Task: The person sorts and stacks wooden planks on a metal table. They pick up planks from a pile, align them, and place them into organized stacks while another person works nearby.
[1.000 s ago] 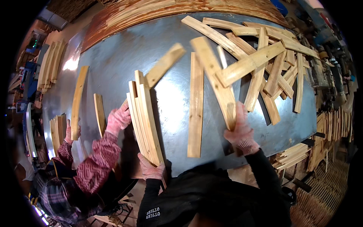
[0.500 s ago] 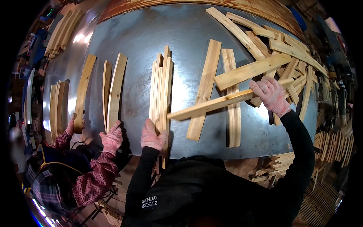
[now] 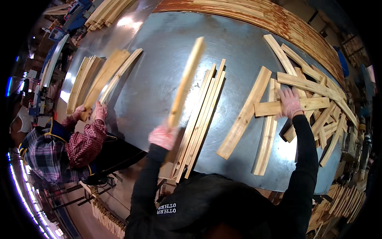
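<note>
My left hand (image 3: 162, 136), in a pinkish glove, is closed round the near end of a wooden board (image 3: 186, 83), which stands up at a slant, blurred by motion. Just right of it, a narrow group of wooden strips (image 3: 202, 119) lies side by side, near ends past the table's front edge. On the right, my right hand (image 3: 289, 102), gloved alike, is closed over the middle of another wooden board (image 3: 264, 109), lying crosswise over other pieces. Two separate boards, one tilted (image 3: 247, 115) and one steeper (image 3: 267, 139), lie between the strips and the loose pile (image 3: 318, 91).
A co-worker (image 3: 59, 151) at the left holds a board (image 3: 105, 77) in both gloved hands, beside a standing row of boards (image 3: 84, 83). The metal table (image 3: 159, 44) meets a rust-brown surface (image 3: 270, 20) at the back. More boards (image 3: 105, 14) lie far left.
My left hand has left the strips and lifted a board, seemingly the one my right hand held. My right hand has moved onto another board. The view has turned; the co-worker's board is raised.
</note>
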A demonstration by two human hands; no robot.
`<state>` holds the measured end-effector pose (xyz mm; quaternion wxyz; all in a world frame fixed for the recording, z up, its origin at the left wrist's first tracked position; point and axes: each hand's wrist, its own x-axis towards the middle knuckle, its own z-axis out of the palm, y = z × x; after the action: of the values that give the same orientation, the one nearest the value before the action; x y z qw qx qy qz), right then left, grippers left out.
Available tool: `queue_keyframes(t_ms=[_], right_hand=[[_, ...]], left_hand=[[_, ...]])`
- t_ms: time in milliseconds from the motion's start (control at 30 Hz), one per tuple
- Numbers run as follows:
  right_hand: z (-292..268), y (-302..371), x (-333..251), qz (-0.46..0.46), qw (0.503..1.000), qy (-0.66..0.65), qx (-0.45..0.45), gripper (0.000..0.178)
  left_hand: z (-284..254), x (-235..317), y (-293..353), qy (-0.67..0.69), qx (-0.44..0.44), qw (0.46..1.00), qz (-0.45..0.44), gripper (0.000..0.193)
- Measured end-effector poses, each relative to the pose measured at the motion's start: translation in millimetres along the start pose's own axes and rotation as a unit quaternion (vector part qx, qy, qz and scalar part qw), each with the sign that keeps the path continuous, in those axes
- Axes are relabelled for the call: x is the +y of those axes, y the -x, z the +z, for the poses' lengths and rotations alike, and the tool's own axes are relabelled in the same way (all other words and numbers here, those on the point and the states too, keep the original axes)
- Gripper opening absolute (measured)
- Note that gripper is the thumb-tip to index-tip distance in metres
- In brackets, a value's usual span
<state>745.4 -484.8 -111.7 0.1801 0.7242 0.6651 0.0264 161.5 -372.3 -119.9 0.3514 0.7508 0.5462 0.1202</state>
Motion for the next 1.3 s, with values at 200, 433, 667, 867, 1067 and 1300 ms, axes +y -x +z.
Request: queue_keyframes(t_ms=[200, 433, 667, 867, 1067, 1300], right_hand=[[21.2, 11.1, -11.1, 0.027, 0.999, -0.021, 0.019, 0.069], [-109.3, 5.7, -86.4, 0.175, 0.943, -0.237, -0.155, 0.065], [-30.5, -77.9, -237.9, 0.027, 0.958, -0.284, -0.034, 0.051], [-103.4, -74.3, -256.3, 0.293, 0.679, -0.656, -0.153, 0.07], [-47.9, -28.2, -277.2, -0.012, 0.804, -0.583, -0.12, 0.092], [-23.3, -37.2, -80.4, -0.11, 0.921, -0.311, 0.207, 0.061]], left_hand=[[-27.5, -80.0, 15.1, -0.266, -0.007, 0.943, -0.198, 0.059], [74.2, 27.1, 68.2, -0.103, -0.066, 0.991, -0.053, 0.114], [85.1, 39.7, 55.8, -0.092, -0.062, 0.992, 0.065, 0.119], [108.2, 78.5, 42.5, -0.189, -0.091, 0.978, -0.013, 0.129], [133.1, 37.5, 35.0, -0.095, 0.017, 0.995, 0.033, 0.125], [125.6, 77.7, 33.1, -0.18, 0.012, 0.979, -0.098, 0.119]])
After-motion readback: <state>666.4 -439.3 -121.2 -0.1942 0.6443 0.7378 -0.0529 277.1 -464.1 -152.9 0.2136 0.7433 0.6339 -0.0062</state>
